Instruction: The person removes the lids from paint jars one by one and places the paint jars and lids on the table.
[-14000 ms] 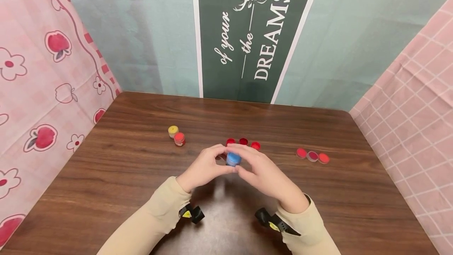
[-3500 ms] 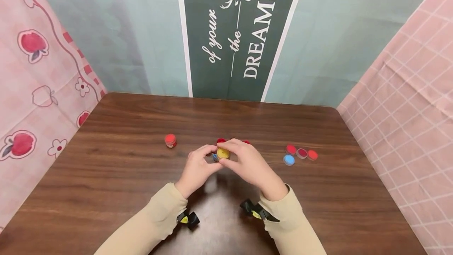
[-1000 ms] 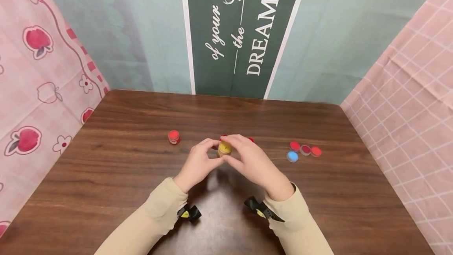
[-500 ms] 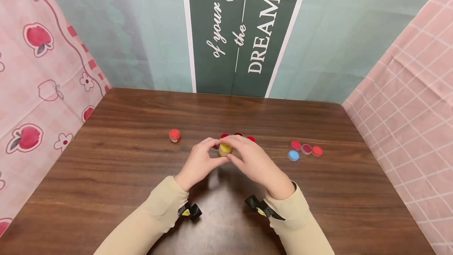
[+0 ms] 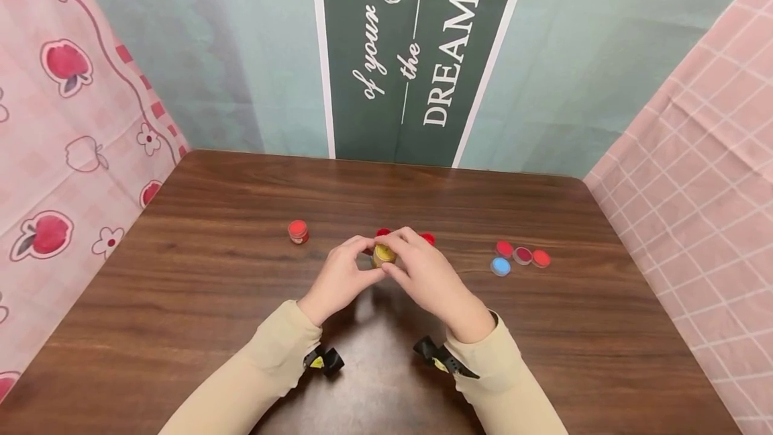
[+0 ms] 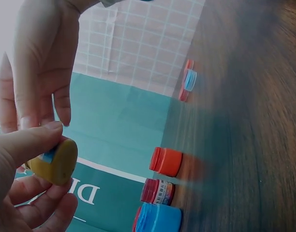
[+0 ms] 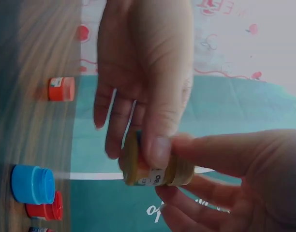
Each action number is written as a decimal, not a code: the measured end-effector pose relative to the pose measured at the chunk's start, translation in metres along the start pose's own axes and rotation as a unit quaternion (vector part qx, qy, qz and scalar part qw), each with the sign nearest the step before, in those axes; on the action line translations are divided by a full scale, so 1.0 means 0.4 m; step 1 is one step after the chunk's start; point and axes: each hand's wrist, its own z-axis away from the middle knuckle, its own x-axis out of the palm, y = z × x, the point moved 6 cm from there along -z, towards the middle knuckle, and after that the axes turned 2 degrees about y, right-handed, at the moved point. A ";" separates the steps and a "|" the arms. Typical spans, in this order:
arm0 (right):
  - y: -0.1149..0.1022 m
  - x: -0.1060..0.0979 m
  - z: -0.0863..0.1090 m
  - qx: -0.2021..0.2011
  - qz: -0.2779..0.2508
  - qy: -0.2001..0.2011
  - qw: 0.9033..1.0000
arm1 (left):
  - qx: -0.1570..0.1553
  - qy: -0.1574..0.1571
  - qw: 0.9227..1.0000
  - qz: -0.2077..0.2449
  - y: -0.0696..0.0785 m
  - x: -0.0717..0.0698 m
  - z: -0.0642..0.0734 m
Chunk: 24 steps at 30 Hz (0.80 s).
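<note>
Currently working above a dark brown wood-grain table (image 5: 604,341), faintly glossy on the near side. Holding yellow jar (image 5: 384,258) roughly upright, raised off the surface, around mid-table. Pinching its body between thumb and fingers of left hand (image 5: 341,275); pinching its lid (image 7: 184,173) between thumb and fingertips of right hand (image 5: 431,278). Can see lone orange-red jar (image 5: 298,231) standing left of the hands, well apart. Just past the hands, can make out only bits of red from above; from the left wrist, get a row standing on the wood: orange jar (image 6: 166,162), dark red jar (image 6: 157,191), blue jar (image 6: 160,220). Off to the right, see four small pieces lying close together: red disc (image 5: 504,248), dark red disc (image 5: 523,256), orange-red disc (image 5: 541,258), light blue disc (image 5: 500,266). Closed in at the back by pale teal cloth (image 5: 604,72) with a dark green panel (image 5: 392,52), printed white with a deer head and "of your / the DREAMS" (reads sideways from here). Bounded left by apple-and-flower pink cloth (image 5: 36,173), right by pink gridded cloth (image 5: 706,173). Wearing beige sleeves (image 5: 253,368), plus black wrist devices (image 5: 331,362).
</note>
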 end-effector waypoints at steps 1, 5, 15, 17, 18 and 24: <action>-0.002 0.000 0.000 -0.013 -0.011 -0.008 1.000 | 0.001 0.001 1.000 0.002 0.001 -0.002 -0.001; -0.005 -0.003 0.000 -0.025 -0.040 -0.007 0.999 | 0.012 0.007 1.000 0.003 0.006 -0.007 -0.003; 0.017 -0.008 -0.001 0.085 0.026 0.073 0.993 | 0.016 0.008 1.000 -0.002 0.005 -0.002 -0.003; 0.015 -0.008 -0.002 0.072 0.020 0.065 0.995 | 0.016 0.011 1.000 0.000 0.006 -0.002 -0.004; 0.013 -0.008 -0.002 0.061 0.014 0.059 0.996 | 0.014 0.011 1.000 0.002 0.006 -0.002 -0.004; -0.001 -0.009 0.005 0.003 -0.046 0.007 0.999 | -0.003 -0.002 1.000 0.010 0.002 -0.002 -0.002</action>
